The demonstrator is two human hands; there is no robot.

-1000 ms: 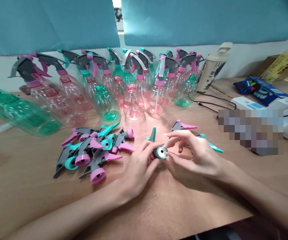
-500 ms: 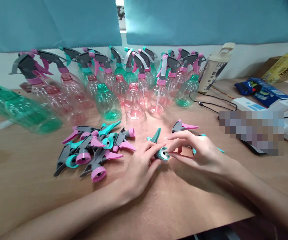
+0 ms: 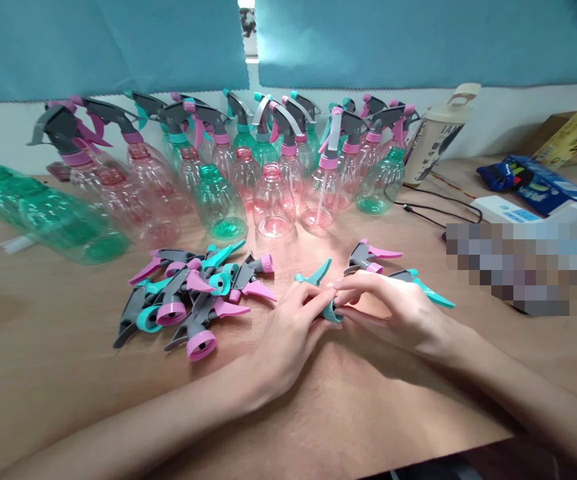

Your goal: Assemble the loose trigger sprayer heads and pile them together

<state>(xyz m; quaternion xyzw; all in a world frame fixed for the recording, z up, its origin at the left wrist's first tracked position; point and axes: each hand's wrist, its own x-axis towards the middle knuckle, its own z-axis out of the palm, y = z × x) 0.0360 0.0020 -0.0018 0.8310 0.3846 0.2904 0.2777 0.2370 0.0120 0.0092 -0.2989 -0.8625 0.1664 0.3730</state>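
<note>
My left hand [image 3: 288, 337] and my right hand [image 3: 393, 310] meet at the table's middle, both closed on one teal spray head [image 3: 321, 293]. Its trigger sticks up and away from me; my fingertips pinch its teal collar low over the wooden table [image 3: 68, 373]. A heap of loose grey spray heads [image 3: 193, 297] with pink and teal collars lies just left of my left hand. Two more loose spray heads [image 3: 371, 257] lie beyond my right hand.
Pink and green clear bottles [image 3: 268, 180], several fitted with spray heads, stand in rows at the back. Green bottles [image 3: 43, 217] lie on their sides at the left. A cup [image 3: 435, 137], black cables, a blue packet [image 3: 535, 177] and white boxes sit at the right.
Both hands have lowered the spray head toward the table, and its collar opening, which faced me before, is now hidden by my fingers.
</note>
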